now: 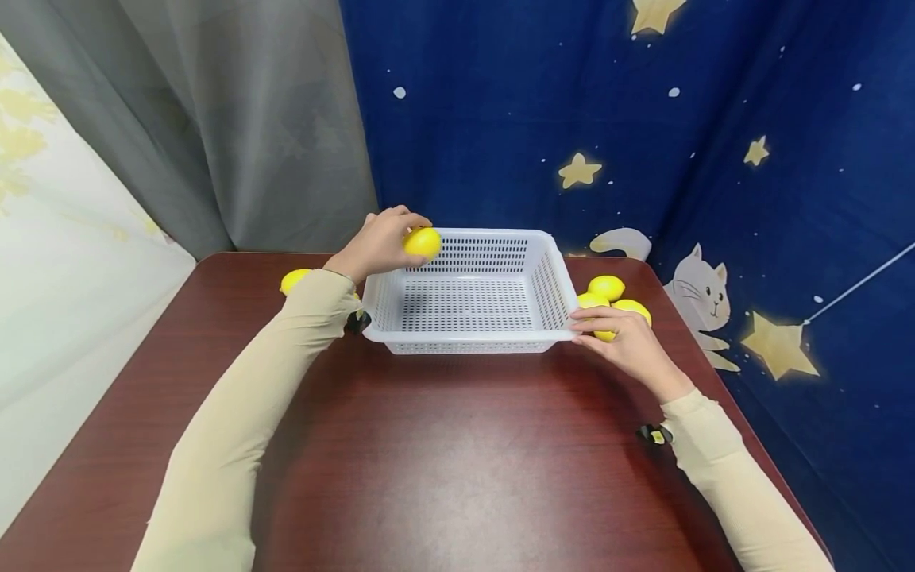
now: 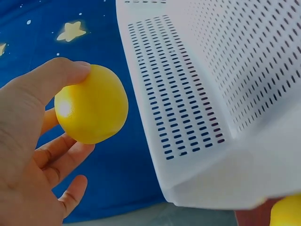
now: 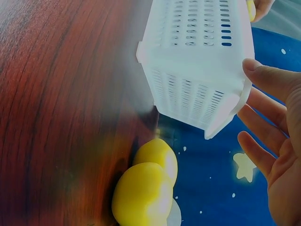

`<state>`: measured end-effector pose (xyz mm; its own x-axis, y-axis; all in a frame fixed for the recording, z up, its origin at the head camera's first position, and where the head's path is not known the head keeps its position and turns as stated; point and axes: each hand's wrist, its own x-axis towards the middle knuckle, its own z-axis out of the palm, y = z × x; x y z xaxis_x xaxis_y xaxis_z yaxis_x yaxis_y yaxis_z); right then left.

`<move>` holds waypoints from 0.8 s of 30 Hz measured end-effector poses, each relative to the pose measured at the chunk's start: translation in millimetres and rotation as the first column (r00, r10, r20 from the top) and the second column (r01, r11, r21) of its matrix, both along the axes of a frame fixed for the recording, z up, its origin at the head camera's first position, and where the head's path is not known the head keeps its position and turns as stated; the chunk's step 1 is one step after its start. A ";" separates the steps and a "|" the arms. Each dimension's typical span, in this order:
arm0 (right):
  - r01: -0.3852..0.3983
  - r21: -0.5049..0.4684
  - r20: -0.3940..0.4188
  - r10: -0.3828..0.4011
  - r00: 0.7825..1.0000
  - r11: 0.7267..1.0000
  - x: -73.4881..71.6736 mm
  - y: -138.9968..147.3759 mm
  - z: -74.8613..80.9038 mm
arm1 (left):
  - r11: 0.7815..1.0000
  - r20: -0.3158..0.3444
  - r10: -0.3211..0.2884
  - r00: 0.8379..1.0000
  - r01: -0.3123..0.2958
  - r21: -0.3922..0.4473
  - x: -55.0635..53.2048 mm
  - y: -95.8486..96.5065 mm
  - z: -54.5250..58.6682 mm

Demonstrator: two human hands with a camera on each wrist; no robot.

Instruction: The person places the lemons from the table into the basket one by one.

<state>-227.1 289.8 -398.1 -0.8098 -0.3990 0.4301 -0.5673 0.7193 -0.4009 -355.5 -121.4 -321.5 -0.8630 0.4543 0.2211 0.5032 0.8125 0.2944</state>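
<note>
My left hand grips a yellow lemon between thumb and fingers, above the back left of a white perforated plastic basket. In the left wrist view the lemon appears beside the basket's slotted wall, with the little finger off it. My right hand pinches the basket's rim at its front right corner. The right wrist view shows the thumb on the rim and fingertips behind it. Inside the basket, the slotted floor is bare.
Several lemons lie together on the dark red table, right of the basket and partly behind my right hand. Another lemon lies to the left, partly covered by my left sleeve. A blue star-print curtain hangs behind the table.
</note>
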 end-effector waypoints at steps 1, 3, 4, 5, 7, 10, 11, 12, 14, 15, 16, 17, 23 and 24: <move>0.000 -0.002 0.000 0.000 1.000 1.000 0.0 -0.1 -0.1 | 1.000 0.006 0.001 1.000 -0.001 0.004 -1.2 1.5 0.7; 0.001 -0.004 -0.002 -0.001 1.000 1.000 -0.1 0.1 -0.4 | 1.000 0.017 0.004 1.000 -0.004 0.007 -3.9 4.2 1.8; 0.002 -0.004 -0.003 -0.002 1.000 1.000 -0.1 0.1 -0.5 | 1.000 0.024 0.008 1.000 -0.008 0.011 -5.4 5.4 2.0; 0.003 -0.005 -0.003 -0.003 1.000 1.000 -0.2 0.3 -0.7 | 1.000 0.030 0.011 0.999 -0.012 0.014 -7.0 6.4 2.1; 0.004 -0.007 0.000 -0.004 1.000 1.000 -0.2 0.4 -0.7 | 1.000 0.043 0.024 0.999 -0.024 0.016 -10.4 7.9 1.9; 0.004 -0.008 0.003 -0.004 1.000 1.000 -0.1 0.4 -0.4 | 0.999 0.061 0.040 0.997 -0.041 0.025 -15.9 9.7 1.3; 0.005 -0.009 0.005 -0.005 1.000 1.000 -0.1 0.6 -0.3 | 0.999 0.068 0.044 0.997 -0.046 0.028 -17.4 10.5 1.2; 0.005 -0.010 0.007 -0.005 1.000 1.000 -0.1 0.7 -0.1 | 0.998 0.074 0.048 0.996 -0.050 0.031 -18.8 11.2 1.1; 0.009 -0.010 0.006 -0.008 1.000 1.000 -0.2 1.0 0.0 | 0.997 0.091 0.056 0.994 -0.060 0.040 -21.3 12.6 0.8; 0.009 -0.011 0.001 -0.009 1.000 1.000 -0.4 1.4 -0.2 | 0.997 0.099 0.061 0.993 -0.065 0.043 -22.2 13.4 0.3; 0.009 -0.010 -0.005 -0.009 1.000 1.000 -0.7 1.8 -0.7 | 0.996 0.109 0.067 0.992 -0.072 0.047 -23.2 14.0 -0.3; 0.008 -0.012 -0.011 -0.008 1.000 1.000 -0.9 1.9 -1.1 | 0.995 0.120 0.074 0.990 -0.081 0.050 -23.9 14.2 -1.3; -0.002 -0.028 -0.023 0.001 1.000 1.000 -0.7 0.6 -3.0 | 0.991 0.174 0.108 0.979 -0.120 0.060 -29.0 14.7 -13.7; 0.000 -0.029 -0.019 -0.001 1.000 1.000 -0.6 0.6 -3.1 | 0.991 0.180 0.112 0.977 -0.124 0.059 -30.0 14.8 -16.3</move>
